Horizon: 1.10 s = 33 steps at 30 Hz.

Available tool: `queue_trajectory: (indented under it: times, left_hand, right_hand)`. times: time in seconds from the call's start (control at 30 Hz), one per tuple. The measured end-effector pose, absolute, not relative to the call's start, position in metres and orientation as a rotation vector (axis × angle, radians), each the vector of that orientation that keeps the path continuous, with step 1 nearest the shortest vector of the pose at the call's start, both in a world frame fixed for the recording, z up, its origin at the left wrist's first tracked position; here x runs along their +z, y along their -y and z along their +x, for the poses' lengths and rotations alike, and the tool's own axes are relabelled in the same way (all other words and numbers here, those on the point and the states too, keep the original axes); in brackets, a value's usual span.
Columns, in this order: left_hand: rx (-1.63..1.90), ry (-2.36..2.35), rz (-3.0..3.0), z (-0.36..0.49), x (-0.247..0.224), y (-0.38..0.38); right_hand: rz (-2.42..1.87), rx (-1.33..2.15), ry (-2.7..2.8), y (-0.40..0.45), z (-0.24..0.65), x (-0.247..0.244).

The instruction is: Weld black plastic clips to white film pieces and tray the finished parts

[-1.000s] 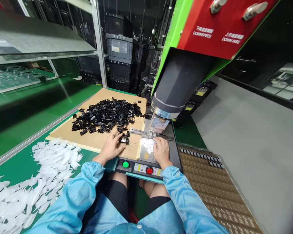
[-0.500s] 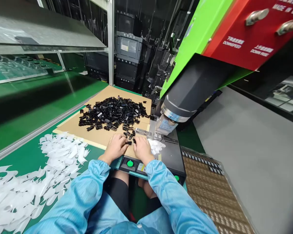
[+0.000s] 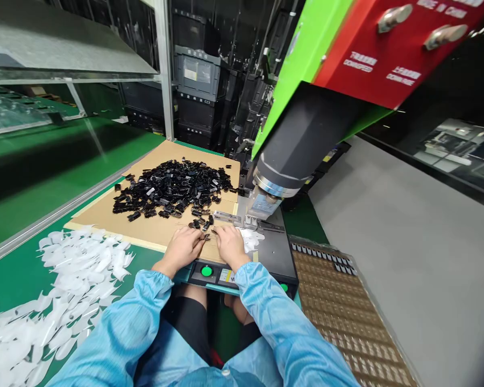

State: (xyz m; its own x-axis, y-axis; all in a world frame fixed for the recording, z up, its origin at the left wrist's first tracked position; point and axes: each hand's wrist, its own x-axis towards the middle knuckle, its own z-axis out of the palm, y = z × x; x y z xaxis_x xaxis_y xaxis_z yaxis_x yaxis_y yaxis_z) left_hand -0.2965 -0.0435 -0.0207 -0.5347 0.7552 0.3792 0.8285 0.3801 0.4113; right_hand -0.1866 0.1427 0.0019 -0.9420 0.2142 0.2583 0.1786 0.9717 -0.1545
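My left hand [image 3: 183, 248] is closed, its fingertips pinching a small black plastic part [image 3: 207, 237] over the front of the brown board [image 3: 100, 217]. Close beside it, my right hand [image 3: 229, 244] is closed too, with a small dark part [image 3: 214, 231] at its fingertips, largely hidden by the fingers. A narrow gap separates the two hands. Just beyond them lie a few loose black parts [image 3: 201, 220], in front of a large pile of black plastic parts [image 3: 173, 185]. White film pieces [image 3: 252, 239] rest right of my right hand, below the press's metal fixture [image 3: 228, 217].
A green and red press [image 3: 282, 161] leans over the right side. Its base carries green buttons [image 3: 206, 271] near my wrists. Many white film pieces [image 3: 84, 269] cover the green table at left. A tray of parts [image 3: 339, 312] stands at right; black crates [image 3: 197, 80] are stacked behind.
The view has turned slightly right, so the scene sits further left. Both hands stay close together at the board's front; the black part in my left fingers looks turned.
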Motion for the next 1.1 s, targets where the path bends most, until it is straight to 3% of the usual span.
queue_trajectory:
  times: [0.27, 0.6, 0.8, 0.97, 1.1]
  left_hand:
    - [-1.181, 2.386, -1.422, -0.281, -0.013, 0.000]
    - [-0.771, 2.414, -1.496, -0.263, 0.006, -0.135]
    - [-0.588, 2.403, -1.573, -0.258, 0.011, -0.141]
    - [-0.729, 2.421, -1.642, -0.261, 0.016, -0.126]
    - [-0.889, 2.363, -1.666, -0.261, 0.008, -0.068]
  right_hand:
    - [-0.584, 0.446, 2.364, -0.216, -0.124, 0.009]
    - [-0.741, 0.148, 2.497, -0.249, -0.126, 0.002]
    - [-0.735, 0.145, 2.575, -0.247, -0.130, 0.005]
    - [-0.674, 0.274, 2.514, -0.249, -0.113, 0.013]
    - [-0.546, 0.398, 2.436, -0.259, -0.050, 0.011]
